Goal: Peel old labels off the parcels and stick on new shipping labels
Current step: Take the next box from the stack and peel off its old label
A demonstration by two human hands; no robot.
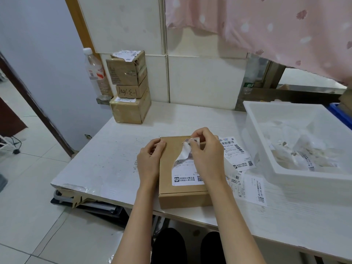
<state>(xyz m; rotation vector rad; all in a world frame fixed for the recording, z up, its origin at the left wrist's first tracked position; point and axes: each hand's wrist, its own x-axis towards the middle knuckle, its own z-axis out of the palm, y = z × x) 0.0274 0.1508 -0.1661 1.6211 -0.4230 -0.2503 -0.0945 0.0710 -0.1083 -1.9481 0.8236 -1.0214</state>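
A flat brown cardboard parcel (167,193) lies on the white table (118,155) right in front of me. A white shipping label (185,176) covers its top; the far part is lifted and curled back, the near part still sticks. My right hand (206,153) pinches the lifted end of the label. My left hand (150,159) rests on the parcel's left edge with its fingers curled over the far corner. Loose white shipping labels (238,155) lie on the table to the right of the parcel.
Three stacked brown boxes (130,86) stand at the table's back left, next to a plastic bottle (96,73). A white foam bin (297,180) with peeled scraps sits at the right. A pink curtain (276,25) hangs above it. Folded cardboard lies under the table.
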